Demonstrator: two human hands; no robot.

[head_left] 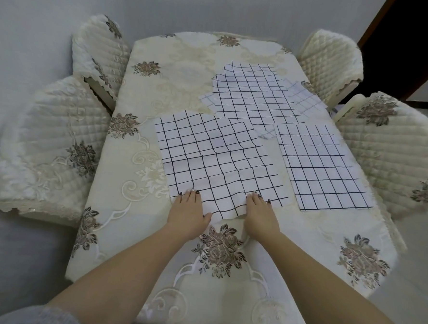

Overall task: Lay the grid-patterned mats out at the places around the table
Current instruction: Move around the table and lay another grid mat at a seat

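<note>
A white mat with a black grid (218,162) lies wrinkled in the middle of the cream embroidered table (134,222). My left hand (188,210) rests flat on its near left corner, fingers spread. On the mat's near edge lies my right hand (261,214), also flat. A second grid mat (323,166) lies flat at the near right place. A third grid mat (252,94) lies rumpled farther back, over a paler mat (303,97) by the far right edge.
Two quilted cream chairs stand on the left (51,149) (99,54) and two on the right (396,153) (331,66), pushed against the table. A dark doorway (416,36) is at the far right. The floor is pale grey.
</note>
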